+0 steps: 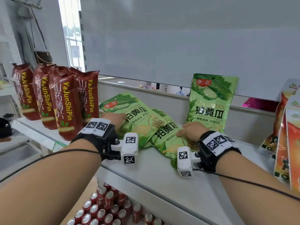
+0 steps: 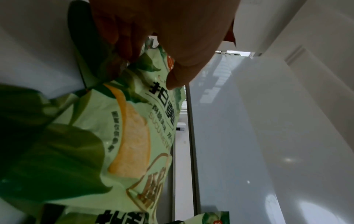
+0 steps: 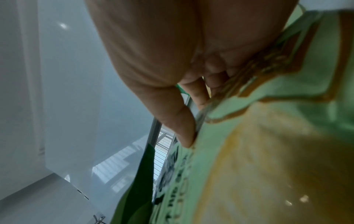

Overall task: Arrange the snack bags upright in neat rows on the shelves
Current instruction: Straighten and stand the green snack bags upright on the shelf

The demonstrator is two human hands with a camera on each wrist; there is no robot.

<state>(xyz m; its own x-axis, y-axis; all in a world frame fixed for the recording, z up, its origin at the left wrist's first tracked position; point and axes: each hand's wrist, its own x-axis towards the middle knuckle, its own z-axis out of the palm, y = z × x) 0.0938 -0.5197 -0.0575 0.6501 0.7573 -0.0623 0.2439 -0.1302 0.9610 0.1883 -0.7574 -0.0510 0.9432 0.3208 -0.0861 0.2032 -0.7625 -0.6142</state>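
Two green cucumber snack bags lie overlapping on the white shelf [image 1: 159, 179]. My left hand [image 1: 113, 117] grips the left lying bag [image 1: 134, 114] at its left side; in the left wrist view the thumb [image 2: 178, 75] lies on the bag's [image 2: 130, 136] printed front and the fingers [image 2: 118, 45] curl behind. My right hand [image 1: 186, 129] holds the nearer lying bag [image 1: 164, 135] at its right edge; the right wrist view shows the thumb [image 3: 182, 128] pressed on that bag [image 3: 268, 151] and the fingers [image 3: 208, 84] curled round its edge. Another green bag [image 1: 209, 101] stands upright against the back.
Several red-brown snack bags [image 1: 63, 101] stand upright in a row at the shelf's left end. Orange bags [image 1: 289, 140] lean at the right edge. Red drink cans [image 1: 103, 208] fill the shelf below. A grey back panel [image 1: 178, 46] closes the rear.
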